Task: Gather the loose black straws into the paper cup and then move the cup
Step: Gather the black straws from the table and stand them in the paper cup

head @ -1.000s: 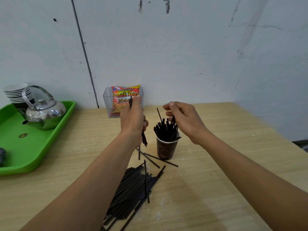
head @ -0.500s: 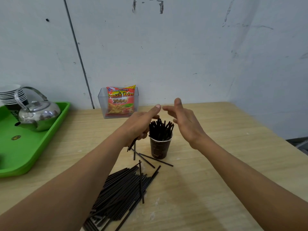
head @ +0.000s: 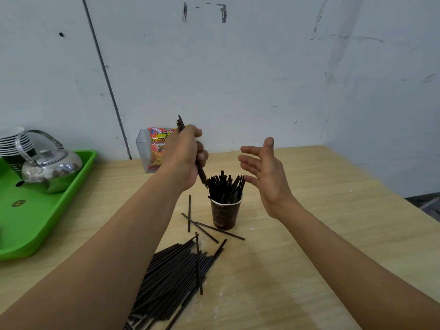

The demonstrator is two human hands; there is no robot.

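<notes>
Gripping a small bundle of black straws point(head: 201, 172), my left hand point(head: 184, 158) has its fingers curled tight around them; the bundle is tilted, its upper end sticking out above my knuckles and its lower end pointing down just beside the rim of the paper cup point(head: 223, 214). My right hand point(head: 266, 172) is open, fingers spread and empty, hovering just to the right of the straws standing in the cup, not touching them. The cup stands upright on the wooden table point(head: 321, 234) between my two hands and slightly below them. A few loose straws point(head: 207, 231) lie crossed at the cup's base; a larger pile of straws point(head: 171, 277) lies nearer me, beside my left forearm.
</notes>
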